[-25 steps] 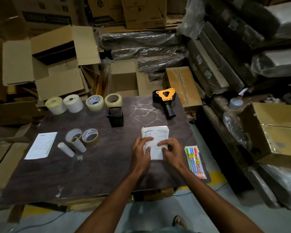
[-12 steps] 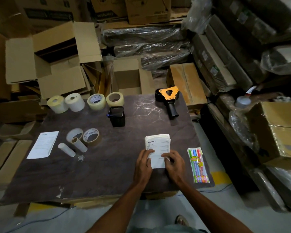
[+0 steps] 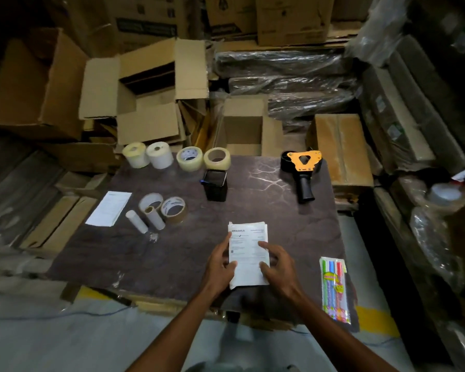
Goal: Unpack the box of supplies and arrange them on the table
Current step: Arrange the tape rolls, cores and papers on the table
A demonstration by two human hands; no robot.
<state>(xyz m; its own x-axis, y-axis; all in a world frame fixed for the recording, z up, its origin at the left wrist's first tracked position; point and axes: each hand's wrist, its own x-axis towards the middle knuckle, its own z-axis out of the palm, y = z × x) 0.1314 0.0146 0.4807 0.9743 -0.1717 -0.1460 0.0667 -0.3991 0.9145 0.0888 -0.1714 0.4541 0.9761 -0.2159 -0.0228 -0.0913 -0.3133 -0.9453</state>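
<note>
A stack of white printed papers (image 3: 249,253) lies on the dark table (image 3: 199,264) near its front edge. My left hand (image 3: 219,267) grips the stack's left side and my right hand (image 3: 278,267) its right side. Behind it stand a black pen holder (image 3: 215,185), an orange and black tape dispenser (image 3: 302,170) and several tape rolls (image 3: 189,158) along the far edge. A pack of coloured pens (image 3: 334,288) lies at the front right. A brown tape roll (image 3: 173,209), cardboard cores (image 3: 155,217) and a white sheet (image 3: 109,208) sit at the left.
An open small cardboard box (image 3: 243,127) stands just behind the table. A bigger open box (image 3: 145,89) sits at the back left, a closed box (image 3: 338,146) at the back right. Wrapped bundles and stacked cartons surround the table. Grey floor lies in front.
Both hands have slid the paper stack a little nearer to me and to the right. The other supplies have stayed in place.
</note>
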